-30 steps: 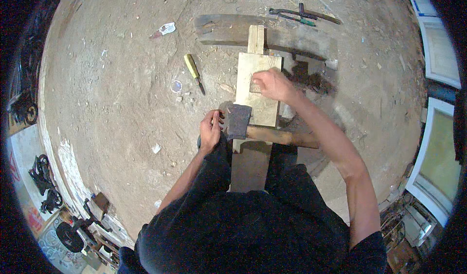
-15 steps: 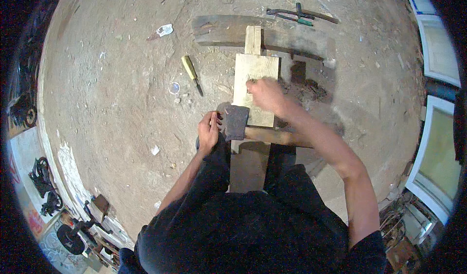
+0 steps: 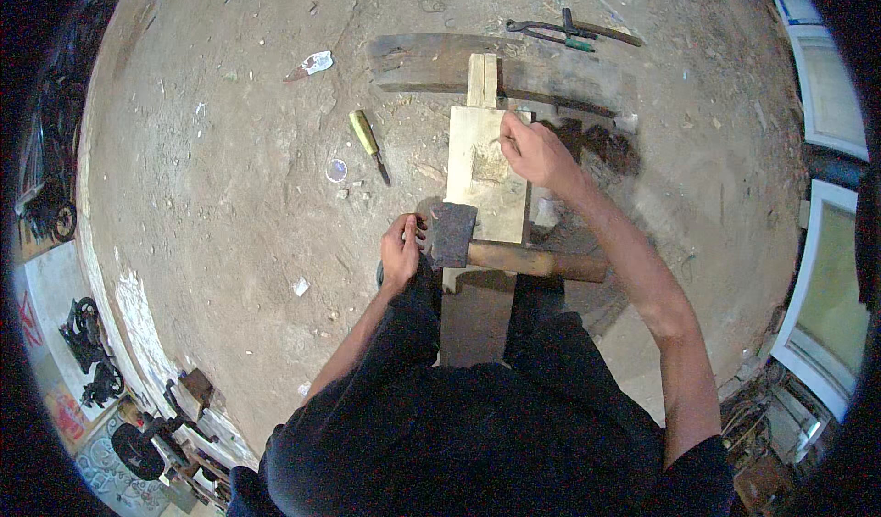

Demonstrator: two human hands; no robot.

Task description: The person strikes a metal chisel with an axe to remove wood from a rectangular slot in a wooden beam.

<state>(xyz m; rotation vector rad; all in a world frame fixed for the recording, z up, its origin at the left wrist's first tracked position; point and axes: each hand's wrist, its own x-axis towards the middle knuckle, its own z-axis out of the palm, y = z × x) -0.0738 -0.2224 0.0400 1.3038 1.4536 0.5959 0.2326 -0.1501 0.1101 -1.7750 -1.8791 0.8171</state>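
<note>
Colours and Surface Patterns

The board (image 3: 463, 173) is pale yellow; the rough patch (image 3: 491, 164) on it is tan. The far wooden strip (image 3: 476, 80) is pale yellow with a dark lengthwise line. The axe head (image 3: 452, 235) is mottled dark grey; its handle (image 3: 541, 262) is orange-brown, darker toward the right. The left chisel (image 3: 370, 144) is yellow at the grip, dark at the blade. The far beam (image 3: 422, 61) is grey-brown with dark streaks. The floor (image 3: 248, 205) is grey-brown, flecked white.
</note>
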